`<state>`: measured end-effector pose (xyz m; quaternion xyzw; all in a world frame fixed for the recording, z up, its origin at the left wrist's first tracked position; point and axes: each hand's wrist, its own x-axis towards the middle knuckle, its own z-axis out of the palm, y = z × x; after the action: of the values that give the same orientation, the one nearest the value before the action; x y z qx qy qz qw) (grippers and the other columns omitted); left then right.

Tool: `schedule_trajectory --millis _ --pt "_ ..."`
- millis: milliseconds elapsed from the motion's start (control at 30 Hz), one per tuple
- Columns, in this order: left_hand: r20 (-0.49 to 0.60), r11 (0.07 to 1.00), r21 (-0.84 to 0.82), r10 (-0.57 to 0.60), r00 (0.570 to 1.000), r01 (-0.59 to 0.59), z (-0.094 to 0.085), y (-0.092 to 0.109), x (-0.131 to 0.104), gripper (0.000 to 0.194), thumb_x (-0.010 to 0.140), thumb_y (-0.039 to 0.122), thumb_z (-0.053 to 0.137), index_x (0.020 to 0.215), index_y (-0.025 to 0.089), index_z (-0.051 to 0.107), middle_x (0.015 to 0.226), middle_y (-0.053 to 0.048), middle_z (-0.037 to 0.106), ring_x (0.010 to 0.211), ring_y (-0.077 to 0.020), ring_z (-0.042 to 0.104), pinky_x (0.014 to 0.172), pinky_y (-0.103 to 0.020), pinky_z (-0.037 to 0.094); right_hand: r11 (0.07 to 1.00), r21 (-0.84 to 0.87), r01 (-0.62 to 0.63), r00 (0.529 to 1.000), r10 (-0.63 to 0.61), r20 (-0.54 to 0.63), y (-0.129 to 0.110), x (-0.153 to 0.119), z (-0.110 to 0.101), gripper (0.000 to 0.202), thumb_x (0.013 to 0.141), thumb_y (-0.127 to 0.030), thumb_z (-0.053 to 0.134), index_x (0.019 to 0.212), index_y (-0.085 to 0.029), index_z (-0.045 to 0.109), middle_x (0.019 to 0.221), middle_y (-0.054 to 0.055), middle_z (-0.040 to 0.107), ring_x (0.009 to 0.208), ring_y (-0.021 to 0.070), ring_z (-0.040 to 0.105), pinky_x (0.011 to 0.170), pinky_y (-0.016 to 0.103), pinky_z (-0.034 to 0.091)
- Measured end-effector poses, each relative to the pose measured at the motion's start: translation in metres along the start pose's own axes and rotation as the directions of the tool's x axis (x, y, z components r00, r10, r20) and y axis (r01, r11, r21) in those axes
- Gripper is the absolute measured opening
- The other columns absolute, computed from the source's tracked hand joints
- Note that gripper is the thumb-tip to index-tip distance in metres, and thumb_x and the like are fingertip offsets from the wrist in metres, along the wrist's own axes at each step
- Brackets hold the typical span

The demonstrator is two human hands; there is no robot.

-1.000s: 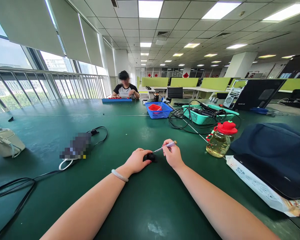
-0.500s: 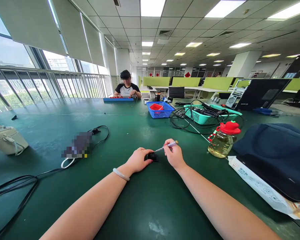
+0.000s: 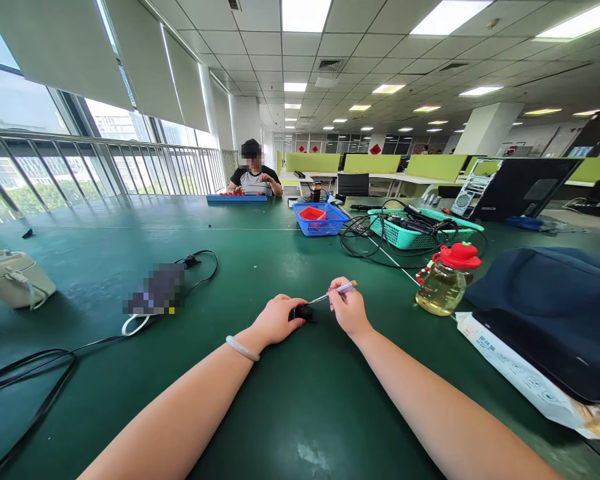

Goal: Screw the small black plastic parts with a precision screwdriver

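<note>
On the green table in front of me lies a small black part (image 3: 303, 312), too small to name. My left hand (image 3: 279, 319) is closed on its left side, with thumb and fingers holding it against the table. A screwdriver (image 3: 344, 289) with a pale, partly clear handle is gripped in my right hand (image 3: 349, 308). Its thin metal shaft slants down to the left, and the tip meets the top of the black part or comes very close to it. A pale bangle (image 3: 242, 349) circles my left wrist.
To the right stand a red-lidded bottle (image 3: 446, 280), a dark blue bag (image 3: 550, 287) and a white packet (image 3: 520, 380). Farther back are a blue basket (image 3: 320, 227) and a green basket (image 3: 405, 237) of cables. Black cords (image 3: 55, 353) lie left. A person (image 3: 253, 177) sits opposite.
My hands, the screwdriver and the black part stay almost in place. Across the table, the other person's hand has lifted slightly from the blue tray.
</note>
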<state>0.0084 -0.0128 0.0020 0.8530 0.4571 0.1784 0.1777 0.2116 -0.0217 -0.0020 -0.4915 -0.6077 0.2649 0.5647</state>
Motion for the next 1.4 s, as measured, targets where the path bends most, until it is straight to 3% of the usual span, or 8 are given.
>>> schedule_trajectory --millis 567,1167,1400 --pt "-0.005 1.0 -0.001 0.002 1.0 -0.002 0.002 -0.002 0.001 0.046 0.085 0.033 0.064 0.13 0.03 0.062 0.118 -0.006 0.069 0.119 -0.0269 0.056 0.107 -0.043 0.044 0.952 0.261 -0.159 0.986 0.168 -0.015 0.008 0.009 0.003 0.017 0.071 -0.039 0.056 0.074 -0.025 0.046 0.05 -0.008 0.049 0.044 0.012 0.048 0.048 0.027 0.042" --pt "0.001 1.0 -0.009 -0.007 1.0 0.007 0.001 -0.001 0.0 0.045 0.085 0.033 0.063 0.13 0.03 0.062 0.119 -0.006 0.069 0.12 -0.027 0.055 0.107 -0.044 0.044 0.969 0.2 -0.142 0.989 0.147 -0.011 0.009 0.011 0.0 0.02 0.074 -0.042 0.058 0.075 -0.024 0.048 0.056 -0.005 0.055 0.047 0.0138 0.053 0.052 0.029 0.046" --pt "-0.006 1.0 -0.003 -0.002 1.0 0.002 0.001 -0.001 0.0 0.044 0.085 0.033 0.064 0.129 0.03 0.062 0.117 -0.006 0.069 0.119 -0.0271 0.055 0.106 -0.043 0.045 0.98 0.165 -0.115 0.992 0.121 -0.022 0.011 0.011 0.0 0.019 0.076 -0.041 0.058 0.077 -0.024 0.05 0.058 -0.004 0.055 0.054 0.0157 0.055 0.061 0.031 0.047"
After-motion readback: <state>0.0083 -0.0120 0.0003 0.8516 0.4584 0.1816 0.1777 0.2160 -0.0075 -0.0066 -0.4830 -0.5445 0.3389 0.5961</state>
